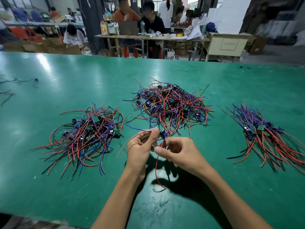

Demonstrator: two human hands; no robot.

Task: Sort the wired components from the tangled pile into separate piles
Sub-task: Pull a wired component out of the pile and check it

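A person's 2 bare forearms reach forward over a green table (49,187). The left hand (140,149) has its fingers curled, pinching a small wired component (162,133) by its dark body, with a red lead looping out to the left of the hand. The right hand (179,152) is also curled, thumb and fingers pinching the same component's red and black leads just below the body; those 2 leads hang down between the wrists toward the table.

Beyond the hands lie 3 heaps of red, blue and black wires with small green boards. The left pile (87,134) is loosely fanned. The tangled pile (170,104) sits in the middle, just past the held component. The right pile (270,136) has its wires lying roughly parallel.

A few stray wires (9,90) rest at the far left edge. Farther back, people sit at cluttered work tables (148,37) among cardboard boxes.
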